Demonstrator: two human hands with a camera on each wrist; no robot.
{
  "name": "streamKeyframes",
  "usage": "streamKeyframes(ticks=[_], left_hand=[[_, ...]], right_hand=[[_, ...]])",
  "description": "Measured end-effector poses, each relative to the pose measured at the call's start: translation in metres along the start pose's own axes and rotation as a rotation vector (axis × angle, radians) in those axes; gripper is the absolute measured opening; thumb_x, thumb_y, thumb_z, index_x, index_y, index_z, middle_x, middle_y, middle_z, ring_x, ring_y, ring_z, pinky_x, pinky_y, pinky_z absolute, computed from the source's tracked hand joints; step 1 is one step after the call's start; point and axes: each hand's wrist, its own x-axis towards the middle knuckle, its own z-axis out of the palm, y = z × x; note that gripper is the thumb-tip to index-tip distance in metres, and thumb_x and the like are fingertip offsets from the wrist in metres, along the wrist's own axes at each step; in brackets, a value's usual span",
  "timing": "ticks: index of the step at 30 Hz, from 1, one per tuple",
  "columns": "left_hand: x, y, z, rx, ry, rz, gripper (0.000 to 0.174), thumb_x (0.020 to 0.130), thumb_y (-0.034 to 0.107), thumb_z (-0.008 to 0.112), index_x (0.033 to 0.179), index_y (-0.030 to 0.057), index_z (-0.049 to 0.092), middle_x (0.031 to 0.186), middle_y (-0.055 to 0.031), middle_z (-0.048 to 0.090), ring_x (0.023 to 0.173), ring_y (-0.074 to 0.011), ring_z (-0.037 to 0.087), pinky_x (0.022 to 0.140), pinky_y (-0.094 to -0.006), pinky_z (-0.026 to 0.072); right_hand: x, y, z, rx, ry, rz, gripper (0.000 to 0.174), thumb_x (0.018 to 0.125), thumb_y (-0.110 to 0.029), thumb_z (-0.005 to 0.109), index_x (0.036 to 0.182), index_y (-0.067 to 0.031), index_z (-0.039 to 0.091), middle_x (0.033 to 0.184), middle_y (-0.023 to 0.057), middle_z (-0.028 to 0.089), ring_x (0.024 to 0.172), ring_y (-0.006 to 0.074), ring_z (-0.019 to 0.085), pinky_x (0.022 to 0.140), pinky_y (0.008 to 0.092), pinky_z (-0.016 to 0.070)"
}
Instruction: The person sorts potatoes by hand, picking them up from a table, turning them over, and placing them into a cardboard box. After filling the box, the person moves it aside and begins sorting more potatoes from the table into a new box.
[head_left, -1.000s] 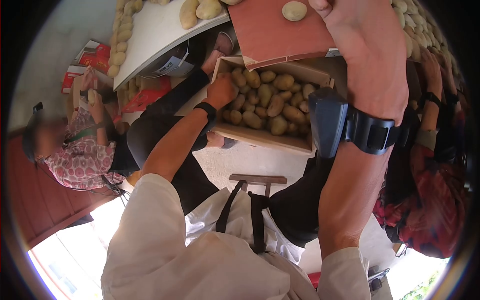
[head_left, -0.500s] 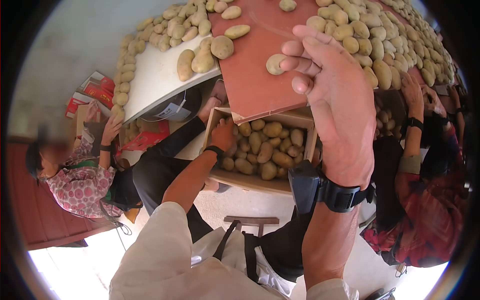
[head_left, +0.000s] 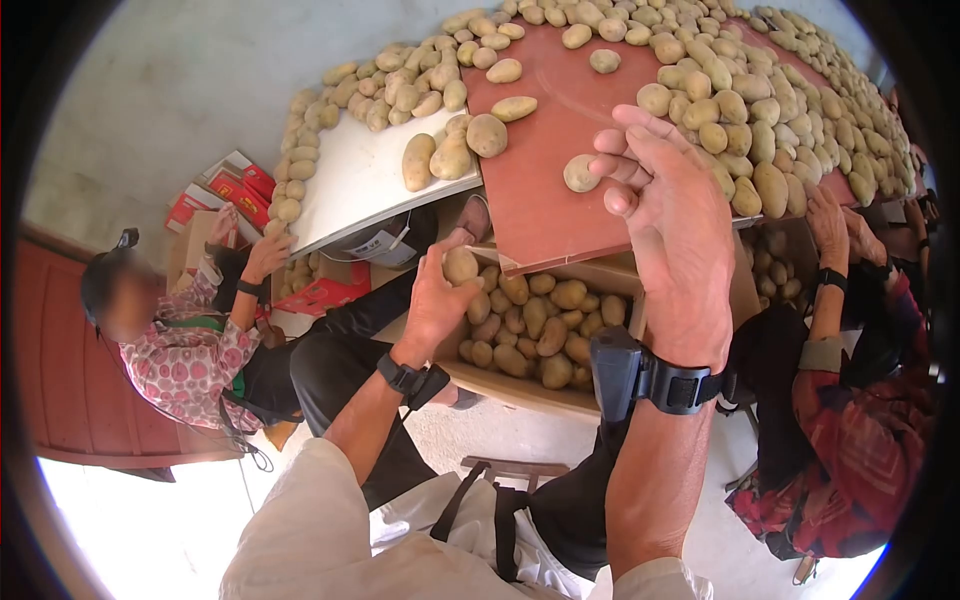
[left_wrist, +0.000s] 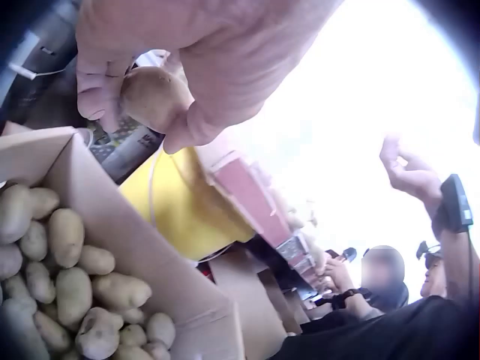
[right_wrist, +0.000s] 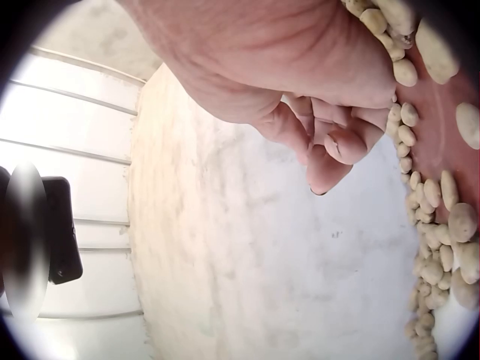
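My left hand (head_left: 437,305) pinches a potato (head_left: 460,266) between fingers and thumb, over the left side of a cardboard box (head_left: 500,384). That same potato (left_wrist: 154,99) shows in the left wrist view, above and outside the box wall (left_wrist: 142,217). Many potatoes (head_left: 537,318) fill the box. My right hand (head_left: 680,230) is raised at the front of the red board (head_left: 545,215), fingers loosely bent, holding nothing. A single potato (head_left: 580,173) lies on the board by its fingertips. In the right wrist view the hand (right_wrist: 300,82) has an empty palm side.
Heaped potatoes (head_left: 760,120) cover the board's right side and back. Several larger ones (head_left: 450,155) sit on a white board (head_left: 350,185) at the left. Another person (head_left: 190,350) sits to the left, and a person in a red patterned sleeve (head_left: 860,450) works on the right.
My left hand has come up out of the box with a potato. The right hand has drawn back from the far top to the board's front edge. The head view has tilted up.
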Motion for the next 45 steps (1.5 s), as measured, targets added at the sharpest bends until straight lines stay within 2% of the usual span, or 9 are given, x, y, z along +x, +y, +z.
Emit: streamKeyframes(ticks=[7,12,22,28,32,33,40,42,45], left_hand=[[0.058,0.082,0.002,0.036,-0.118,0.202,0.066,0.079,0.023,0.075,0.137,0.0064,0.049,0.128,-0.0233,0.058,0.115,-0.0343,0.061,0.099,-0.0391,0.0485],[0.126,0.103,0.033,-0.004,-0.042,0.361,0.06,0.082,0.02,0.07,0.135,0.0013,0.051,0.125,-0.0258,0.058,0.112,-0.0384,0.06,0.098,-0.0422,0.0482],[0.157,0.093,0.068,-0.112,-0.125,0.424,0.048,0.09,0.013,0.058,0.136,0.0002,0.054,0.13,-0.0236,0.059,0.119,-0.0385,0.059,0.103,-0.0434,0.0467],[0.13,0.067,0.044,-0.209,-0.163,0.313,0.047,0.093,0.015,0.059,0.137,0.0002,0.054,0.123,-0.0228,0.064,0.115,-0.0331,0.063,0.099,-0.0404,0.0492],[0.077,0.064,0.008,-0.354,-0.26,0.141,0.036,0.097,0.008,0.056,0.132,0.0002,0.057,0.123,-0.0128,0.065,0.109,-0.0173,0.063,0.085,-0.0299,0.0541],[0.071,0.045,0.007,-0.384,-0.24,0.218,0.028,0.099,0.008,0.054,0.126,-0.0003,0.06,0.115,-0.0101,0.068,0.104,-0.0142,0.065,0.075,-0.0269,0.0541],[-0.002,-0.01,-0.005,-0.321,-0.278,0.011,0.02,0.1,0.006,0.053,0.116,0.0011,0.065,0.104,-0.0066,0.072,0.092,-0.0128,0.07,0.074,-0.0234,0.0512],[-0.003,-0.054,0.011,-0.347,-0.263,-0.02,0.022,0.098,0.008,0.055,0.116,0.0013,0.066,0.103,-0.0079,0.072,0.09,-0.0151,0.071,0.075,-0.0259,0.0518],[-0.01,-0.087,0.026,0.013,-0.319,-0.12,0.028,0.089,0.016,0.063,0.112,-0.0006,0.069,0.098,-0.0127,0.073,0.09,-0.0202,0.071,0.083,-0.0315,0.0532]], right_hand=[[-0.001,-0.009,-0.008,-0.008,0.04,-0.012,0.027,0.098,-0.011,0.053,0.119,0.0034,0.061,0.095,0.0096,0.068,0.081,0.0152,0.065,0.066,0.0256,0.0445],[0.004,-0.011,-0.015,0.029,0.047,0.003,0.025,0.098,-0.009,0.053,0.119,0.0034,0.061,0.095,0.0105,0.068,0.079,0.0155,0.065,0.063,0.0255,0.0447],[0.004,-0.015,-0.018,0.024,0.038,0.003,0.031,0.098,-0.01,0.056,0.126,0.0043,0.056,0.098,0.0088,0.067,0.085,0.0168,0.062,0.065,0.0256,0.0437],[0.01,-0.01,-0.027,0.022,0.003,-0.034,0.033,0.099,-0.01,0.055,0.128,0.0061,0.055,0.103,0.0095,0.066,0.089,0.017,0.062,0.069,0.0264,0.0445],[0.0,-0.01,-0.023,-0.099,-0.012,-0.097,0.035,0.1,-0.014,0.057,0.128,0.0079,0.055,0.105,0.0085,0.065,0.093,0.0166,0.06,0.071,0.0264,0.0444],[-0.003,-0.012,-0.015,-0.037,0.005,-0.155,0.027,0.099,-0.012,0.057,0.121,0.0053,0.056,0.099,0.009,0.064,0.086,0.016,0.058,0.066,0.0259,0.0437],[-0.016,-0.01,-0.001,-0.043,0.079,-0.285,0.017,0.099,-0.01,0.056,0.11,0.0016,0.058,0.089,0.0073,0.062,0.079,0.0137,0.057,0.06,0.0252,0.042],[-0.013,-0.014,-0.014,0.015,-0.063,-0.203,0.016,0.099,-0.01,0.054,0.11,0.0015,0.058,0.088,0.0065,0.062,0.081,0.0128,0.057,0.06,0.0239,0.0418],[-0.017,-0.014,-0.013,-0.032,-0.056,-0.225,0.016,0.1,-0.01,0.053,0.111,0.0016,0.058,0.091,0.0056,0.062,0.082,0.0126,0.057,0.062,0.023,0.0421]])
